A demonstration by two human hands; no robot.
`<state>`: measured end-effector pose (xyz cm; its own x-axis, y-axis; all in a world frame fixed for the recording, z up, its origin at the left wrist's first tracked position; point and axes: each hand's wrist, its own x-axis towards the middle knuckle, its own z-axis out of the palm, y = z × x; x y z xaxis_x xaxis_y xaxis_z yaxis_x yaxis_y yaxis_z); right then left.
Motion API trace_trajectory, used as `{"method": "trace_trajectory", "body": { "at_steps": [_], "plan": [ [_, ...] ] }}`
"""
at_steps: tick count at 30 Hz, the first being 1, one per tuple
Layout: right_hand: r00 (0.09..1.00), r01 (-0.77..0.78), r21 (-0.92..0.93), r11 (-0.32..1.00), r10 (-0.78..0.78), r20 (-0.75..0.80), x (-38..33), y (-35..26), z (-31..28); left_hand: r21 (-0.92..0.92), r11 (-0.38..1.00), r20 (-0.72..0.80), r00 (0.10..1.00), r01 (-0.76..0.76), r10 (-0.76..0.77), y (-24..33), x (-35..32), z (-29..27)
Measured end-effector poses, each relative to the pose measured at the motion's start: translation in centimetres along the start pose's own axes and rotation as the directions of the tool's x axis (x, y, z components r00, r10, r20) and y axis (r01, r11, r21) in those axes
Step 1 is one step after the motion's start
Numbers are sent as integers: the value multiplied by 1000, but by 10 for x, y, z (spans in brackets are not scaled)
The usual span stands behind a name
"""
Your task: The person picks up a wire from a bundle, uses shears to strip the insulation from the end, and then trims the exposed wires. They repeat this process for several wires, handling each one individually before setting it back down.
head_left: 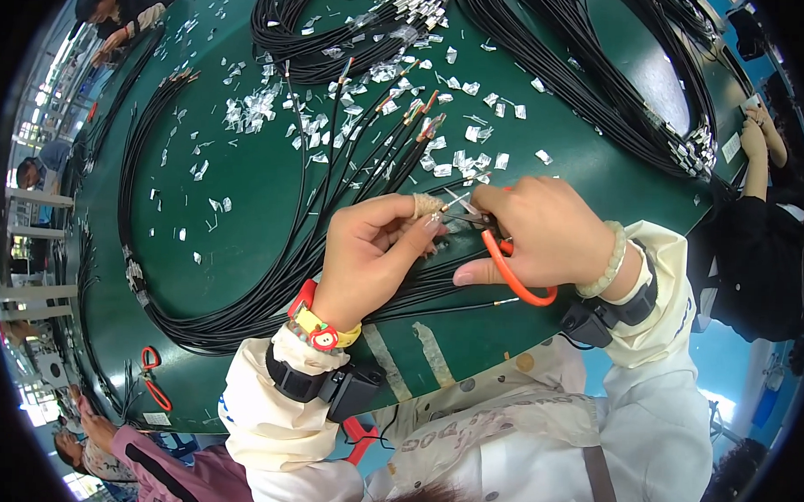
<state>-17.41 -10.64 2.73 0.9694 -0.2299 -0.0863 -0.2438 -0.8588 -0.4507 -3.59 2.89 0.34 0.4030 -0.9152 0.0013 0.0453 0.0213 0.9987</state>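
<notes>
Near the table's front edge, my left hand [366, 254] is closed in a pinch on the end of a black cable, with beige tape wrapped round its index finger. A thin pale stripped end [455, 202] sticks out past the fingertips. My right hand [553, 230] grips scissors [518, 282] with orange-red handles, thumb apart from the loop. Their blades lie right by the cable end and the left fingertips; whether they touch the wire I cannot tell. A curved bundle of black cables [240, 321] runs under my left hand, several stripped, coloured ends [416, 114] fanning out beyond it.
Coiled black cables [290, 43] with silver connectors lie at the far side, more [593, 98] at far right. White scraps [252, 113] litter the green table [215, 275]. Other red-handled scissors [152, 379] rest at left. Co-workers sit around the table.
</notes>
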Motion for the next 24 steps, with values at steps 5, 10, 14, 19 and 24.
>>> {"method": "trace_trajectory", "body": {
  "at_steps": [5, 10, 14, 19, 24],
  "plan": [
    [1000, 3, 2, 1000, -3, -26, 7, -7, -2, -14, 1000, 53, 999, -1, 2, 4, -2, -8],
    [1000, 15, 27, 1000, -15, -20, 17, -12, -2, -35, 999, 74, 997, -6, 8, 6, 0, -19],
    [1000, 20, 64, 998, -20, 8, 29, -21, -1, 34, 988, 112, 983, -151, 147, -2, 4, -34],
    [997, 16, 129, 991, -27, 79, 50, -39, -5, 43, 985, 125, 979, -169, 163, 2, 7, -51],
    [996, 24, 185, 983, -39, 79, 64, -40, 0, -5, 987, 119, 979, -163, 163, 5, 9, -72]
  ]
}}
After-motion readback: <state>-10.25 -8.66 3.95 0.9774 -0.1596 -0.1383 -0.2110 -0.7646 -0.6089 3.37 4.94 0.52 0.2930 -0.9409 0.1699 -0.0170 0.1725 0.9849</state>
